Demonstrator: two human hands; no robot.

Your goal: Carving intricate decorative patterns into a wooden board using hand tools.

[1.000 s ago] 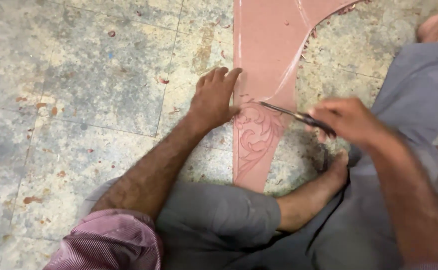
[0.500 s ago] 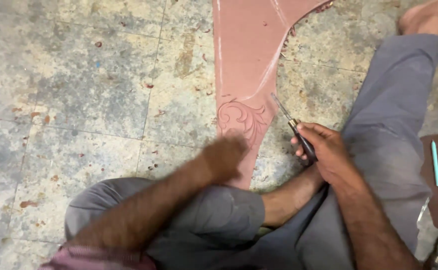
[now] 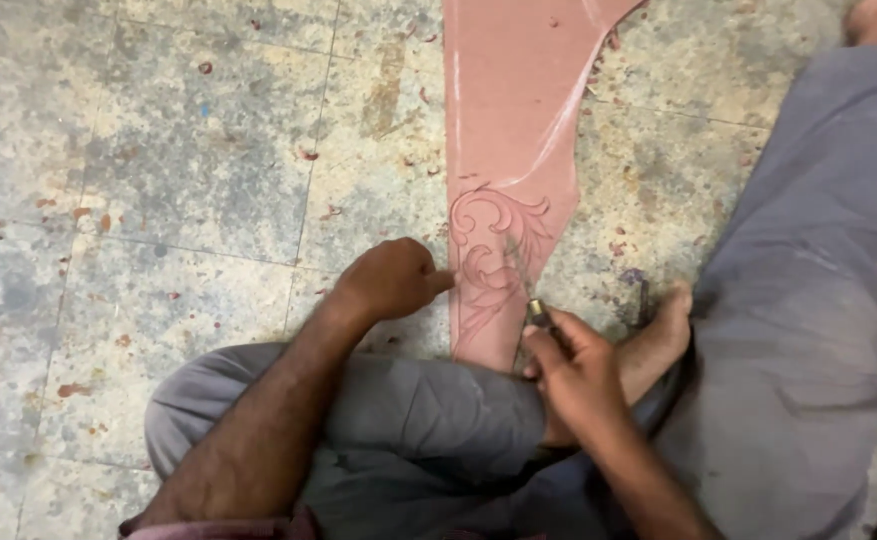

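While right hand (image 3: 573,365) grips chisel (image 3: 526,290) — scroll-carved pink board (image 3: 503,130).

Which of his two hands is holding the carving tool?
The right hand grips the thin metal tool; the left hand is a bare fist beside the pink board.

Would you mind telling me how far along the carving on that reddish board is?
Done: a scroll pattern is cut into the narrow lower end of the reddish board. In hand: the right hand holds a carving tool on that pattern, while the left hand rests at the board's edge. Left: the upper board shows only pale outline marks.
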